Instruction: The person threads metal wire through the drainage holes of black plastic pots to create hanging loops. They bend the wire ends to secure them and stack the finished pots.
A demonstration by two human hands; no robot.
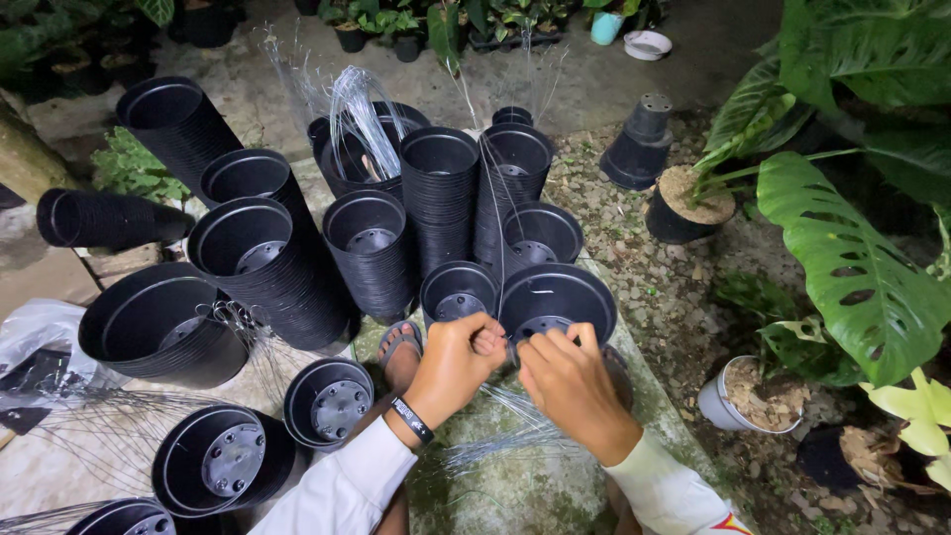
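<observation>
Head view looks down on tall stacks of black plastic pots (436, 198) ranged across the mossy ground (515, 485), with loose bundles of thin wire (505, 436) lying beneath the wrists. Nearest the person, one black pot (555, 297) tilts toward them, and both hands meet at its near rim: the left hand (451, 367) curled tight, the right hand (567, 381) pinching closed, apparently on a wire strand too fine to make out. Working well here likely means bracing the rim while keeping the wire taut.
</observation>
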